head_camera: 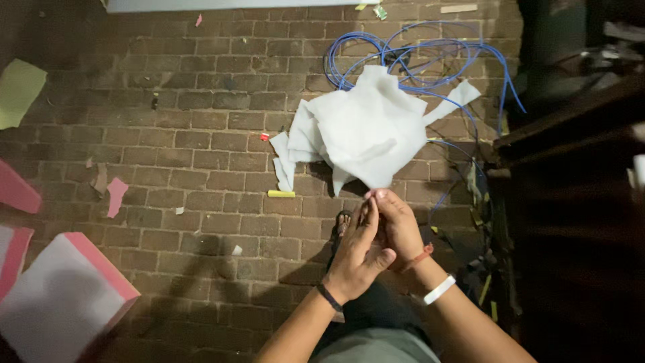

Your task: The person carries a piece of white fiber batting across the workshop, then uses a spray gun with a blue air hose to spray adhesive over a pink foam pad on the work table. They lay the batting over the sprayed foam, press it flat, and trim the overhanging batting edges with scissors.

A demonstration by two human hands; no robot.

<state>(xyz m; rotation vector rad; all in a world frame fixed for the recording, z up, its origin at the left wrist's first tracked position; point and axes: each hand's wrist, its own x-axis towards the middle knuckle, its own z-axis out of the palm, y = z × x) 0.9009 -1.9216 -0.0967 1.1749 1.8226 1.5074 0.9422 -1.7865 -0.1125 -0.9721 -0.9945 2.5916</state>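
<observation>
The fingers point(373, 196) of both hands are pressed together at their tips, and the lower corner of a white sheet of soft material point(366, 131) is pinched between them. The left hand point(359, 252) is laid against the right hand point(398, 225), palms close, and the sheet is held up and away from them, spread crumpled above the fingertips. A dark band is worn on the left wrist, a white band and a red thread on the right. Beneath the sheet a tangle of blue cable point(430, 57) is seen on the brick floor point(201, 148). Paper scraps are scattered over the bricks, and pink-edged foam blocks point(64, 296) lie well apart at the lower left. Dark furniture point(571, 168) stands at the right.
</observation>
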